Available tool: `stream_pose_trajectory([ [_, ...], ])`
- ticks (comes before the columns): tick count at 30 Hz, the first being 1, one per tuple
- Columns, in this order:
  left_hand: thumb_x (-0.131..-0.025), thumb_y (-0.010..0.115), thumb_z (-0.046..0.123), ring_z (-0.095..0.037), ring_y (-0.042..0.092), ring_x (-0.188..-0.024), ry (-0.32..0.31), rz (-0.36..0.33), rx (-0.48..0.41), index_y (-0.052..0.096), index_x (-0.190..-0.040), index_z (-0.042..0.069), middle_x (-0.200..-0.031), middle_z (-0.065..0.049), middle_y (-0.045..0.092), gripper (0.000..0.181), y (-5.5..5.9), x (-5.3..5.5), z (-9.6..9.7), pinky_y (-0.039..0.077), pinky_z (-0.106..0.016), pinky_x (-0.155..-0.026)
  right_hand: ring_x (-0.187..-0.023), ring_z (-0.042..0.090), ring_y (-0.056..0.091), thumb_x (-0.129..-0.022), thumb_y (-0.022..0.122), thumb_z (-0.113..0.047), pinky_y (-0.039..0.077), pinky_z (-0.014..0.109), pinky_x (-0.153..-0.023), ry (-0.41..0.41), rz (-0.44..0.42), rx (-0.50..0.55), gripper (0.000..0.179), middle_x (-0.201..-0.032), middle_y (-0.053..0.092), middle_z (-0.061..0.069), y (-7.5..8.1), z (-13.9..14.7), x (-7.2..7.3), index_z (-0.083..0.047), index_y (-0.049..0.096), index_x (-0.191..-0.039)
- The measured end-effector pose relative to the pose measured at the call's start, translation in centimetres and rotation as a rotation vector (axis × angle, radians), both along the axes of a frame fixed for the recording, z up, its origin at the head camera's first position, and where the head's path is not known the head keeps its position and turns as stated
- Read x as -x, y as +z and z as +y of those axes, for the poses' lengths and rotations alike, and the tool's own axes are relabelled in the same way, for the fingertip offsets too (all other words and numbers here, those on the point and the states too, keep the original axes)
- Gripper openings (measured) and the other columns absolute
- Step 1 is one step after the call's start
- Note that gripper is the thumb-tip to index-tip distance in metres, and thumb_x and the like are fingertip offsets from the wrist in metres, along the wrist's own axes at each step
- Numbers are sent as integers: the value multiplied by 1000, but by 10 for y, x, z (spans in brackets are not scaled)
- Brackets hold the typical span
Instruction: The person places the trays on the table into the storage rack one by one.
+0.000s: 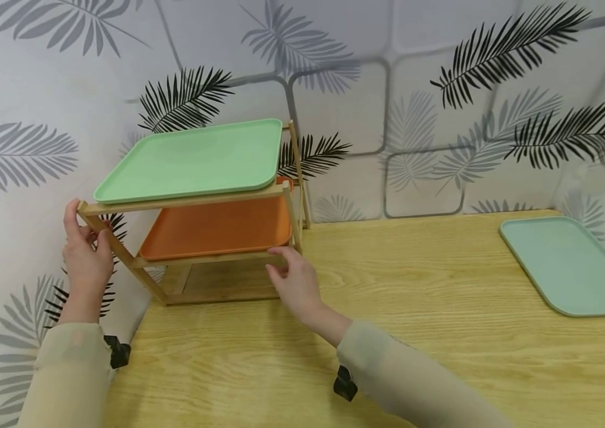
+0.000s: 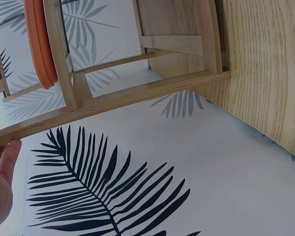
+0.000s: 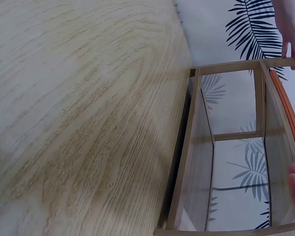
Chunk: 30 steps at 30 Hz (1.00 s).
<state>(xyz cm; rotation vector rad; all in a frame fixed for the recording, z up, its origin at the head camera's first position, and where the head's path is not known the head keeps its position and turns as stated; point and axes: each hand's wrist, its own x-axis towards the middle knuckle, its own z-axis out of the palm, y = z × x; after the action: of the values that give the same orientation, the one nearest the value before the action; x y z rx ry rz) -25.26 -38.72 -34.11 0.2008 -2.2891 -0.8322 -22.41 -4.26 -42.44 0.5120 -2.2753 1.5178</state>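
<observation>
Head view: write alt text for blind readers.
A wooden rack, its upper left corner in a person's left grip, right grip at its middle front rail, bears a green tray above an orange tray; a pale tray lies on the table at right.

- A yellowish wood-grain tabletop (image 1: 414, 285) carries everything; its grain runs in wavy streaks.
- A three-tier wooden rack (image 1: 211, 259) stands on the tabletop toward its left end, at the back, its front posts slanting; the right wrist view shows a dark gap along its lower edge.
- On the rack's top tier (image 1: 174, 203) lies a light green rectangular tray (image 1: 195, 160), round-cornered and low-rimmed.
- On the middle tier (image 1: 248, 256) lies an orange tray (image 1: 222, 229), directly below the green one.
- The bottom tier (image 1: 227, 286) sits close to the tabletop.
- A pale blue-green tray (image 1: 575, 264) lies flat on the tabletop's right side, well apart from the rack.
</observation>
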Motion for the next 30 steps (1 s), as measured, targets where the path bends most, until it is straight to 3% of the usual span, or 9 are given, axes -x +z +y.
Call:
stream_pose_trajectory([
  [9, -101, 45, 12, -29, 61, -110, 25, -30, -1, 21, -150, 29, -115, -15, 66, 58, 2, -1, 0, 43, -25, -85, -70, 14, 64, -90, 68, -3, 48, 25, -48, 113, 4, 95, 23, -105, 68, 7, 0, 29, -17, -5, 65, -113],
  [14, -100, 45, 11, -29, 61, -111, 15, -25, -9, 21, -150, 29, -115, -16, 66, 58, -1, 0, -2, 45, -26, -87, -75, 14, 66, -89, 68, 0, 51, 26, -54, 158, 52, 19, 25, -107, 68, 9, -7, 81, -25, -4, 66, -113],
  [18, -100, 45, 12, -31, 61, -113, 14, -30, -15, 20, -150, 30, -116, -16, 66, 58, -2, 0, -1, 46, -32, -91, -79, 16, 68, -89, 68, -2, 54, 28, -58, 155, 11, -16, 25, -108, 68, 9, -14, 136, -26, -4, 65, -115],
  [21, -100, 44, 11, -31, 61, -112, 14, -34, -18, 20, -150, 30, -116, -16, 66, 59, -1, 0, 1, 46, -35, -91, -80, 14, 68, -90, 68, -3, 53, 26, -59, 90, -15, -59, 23, -107, 68, 10, -21, 183, -25, -4, 66, -113],
  [26, -101, 44, 11, -31, 61, -112, 16, -53, -24, 19, -151, 31, -116, -16, 65, 60, -1, -3, 3, 46, -36, -87, -83, -4, 60, -89, 69, -3, 50, 16, -61, -103, 27, -209, 22, -106, 67, 13, -38, 269, -28, -4, 67, -111],
  [30, -101, 43, 10, -32, 60, -113, 14, -40, -15, 19, -151, 29, -115, -17, 65, 59, 1, -3, 4, 47, -40, -89, -87, -17, 50, -89, 71, -6, 45, 9, -62, -231, 7, -298, 28, -109, 64, 20, -51, 337, -34, 0, 65, -115],
])
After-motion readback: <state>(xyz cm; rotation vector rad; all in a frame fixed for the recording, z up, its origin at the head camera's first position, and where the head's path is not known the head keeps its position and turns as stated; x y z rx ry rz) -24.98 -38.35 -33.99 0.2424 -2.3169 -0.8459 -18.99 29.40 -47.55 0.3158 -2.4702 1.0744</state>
